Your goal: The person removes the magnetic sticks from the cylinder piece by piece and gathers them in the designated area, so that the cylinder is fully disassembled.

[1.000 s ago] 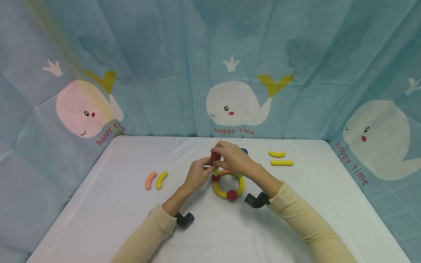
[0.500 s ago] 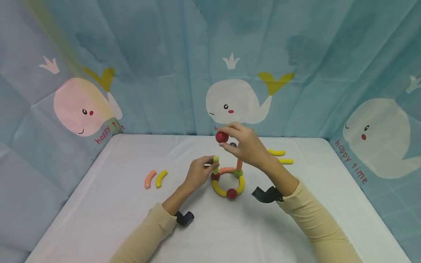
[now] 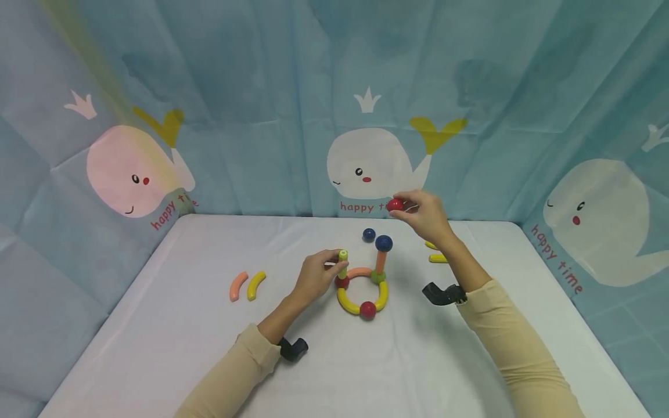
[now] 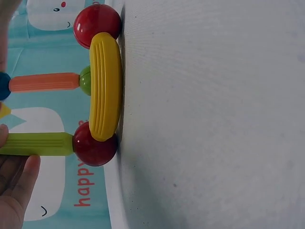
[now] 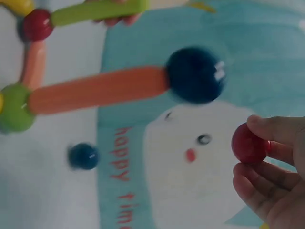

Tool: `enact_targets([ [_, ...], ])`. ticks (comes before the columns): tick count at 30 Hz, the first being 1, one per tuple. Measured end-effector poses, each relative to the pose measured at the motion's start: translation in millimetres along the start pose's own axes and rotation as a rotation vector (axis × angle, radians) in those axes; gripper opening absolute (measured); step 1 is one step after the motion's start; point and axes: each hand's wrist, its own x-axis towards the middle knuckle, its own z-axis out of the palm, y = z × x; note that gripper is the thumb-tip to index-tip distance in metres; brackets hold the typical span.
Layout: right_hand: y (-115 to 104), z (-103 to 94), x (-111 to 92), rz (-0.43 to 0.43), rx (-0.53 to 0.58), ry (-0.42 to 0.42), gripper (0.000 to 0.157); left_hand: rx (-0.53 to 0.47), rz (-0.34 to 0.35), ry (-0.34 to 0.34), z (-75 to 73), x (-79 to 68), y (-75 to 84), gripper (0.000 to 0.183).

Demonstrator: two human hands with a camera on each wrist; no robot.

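A ring of curved yellow (image 4: 106,86) and orange rods joined by red and green balls lies on the table. From its left red ball (image 4: 95,145) rises a green rod (image 3: 342,265), which my left hand (image 3: 316,276) pinches between thumb and fingers. An orange rod (image 3: 381,262) stands on the green ball (image 3: 378,277), topped by a blue ball (image 3: 384,243). Up and to the right of it, my right hand (image 3: 425,216) holds a loose red ball (image 5: 249,143) between thumb and fingertips, apart from the structure.
A second blue ball (image 3: 369,235) lies behind the ring. Left of it are a curved orange rod (image 3: 238,286) and a curved yellow rod (image 3: 256,285). Two yellow rods (image 3: 438,258) lie at the back right, partly behind the right arm. A whale-print curtain (image 3: 251,116) hangs behind the table.
My right hand has lifted the red ball off the green rod's top and carried it up and right. The left hand has stayed on the green rod.
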Motion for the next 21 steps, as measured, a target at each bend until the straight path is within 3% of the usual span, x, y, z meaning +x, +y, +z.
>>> enact_targets([
  [8, 49.5, 24.3, 1.7, 0.230, 0.010, -0.097, 0.040, -0.003, 0.009, -0.008, 1.4, -2.1, -1.7, 0.032],
  [21, 83.2, 62.2, 19.2, 0.387, 0.018, -0.204, 0.046, 0.000, 0.008, 0.004, 0.3, -0.7, -1.8, 0.032],
])
